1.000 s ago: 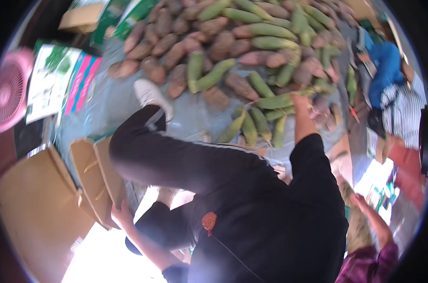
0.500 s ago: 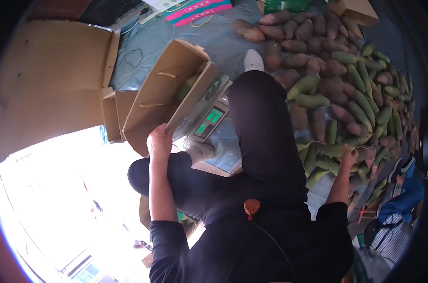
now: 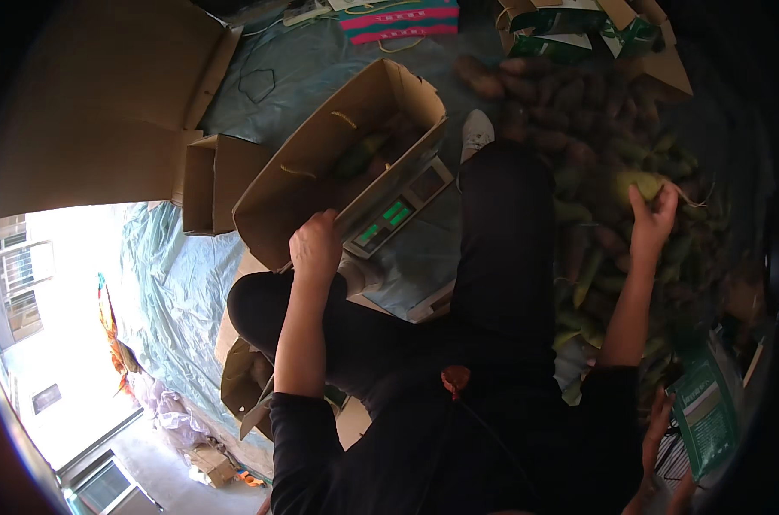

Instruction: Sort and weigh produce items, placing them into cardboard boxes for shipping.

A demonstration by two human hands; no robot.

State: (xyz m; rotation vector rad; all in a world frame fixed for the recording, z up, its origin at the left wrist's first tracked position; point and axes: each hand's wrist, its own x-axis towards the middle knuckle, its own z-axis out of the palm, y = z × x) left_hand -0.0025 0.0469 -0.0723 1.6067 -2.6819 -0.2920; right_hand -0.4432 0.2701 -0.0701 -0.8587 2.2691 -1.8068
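My left hand (image 3: 316, 245) grips the near rim of an open cardboard box (image 3: 308, 112) with yellow rope handles. Beneath the box sits a digital scale (image 3: 402, 215) with green lit digits. Inside lies a green radish (image 3: 359, 156) beside dim reddish shapes. Over on the right, my right hand (image 3: 653, 215) is closed around another green radish (image 3: 634, 184) whose thin root trails out to the right. That hand is above a heap of green radishes (image 3: 589, 279) and reddish-brown root vegetables (image 3: 570, 107), which look dark and blurred.
Small cardboard boxes (image 3: 222, 184) stand left of the scale, with a large carton (image 3: 89, 94) behind. At the far side lie a pink and teal bag (image 3: 398, 21) and green-printed boxes (image 3: 553, 43). Another person's hand (image 3: 656, 429) holds a green packet (image 3: 705, 408) at lower right.
My right hand has lifted the green radish up and away from me. The cardboard box has tipped more upright, with my left hand still on its rim. A co-worker's hand and green packet have appeared.
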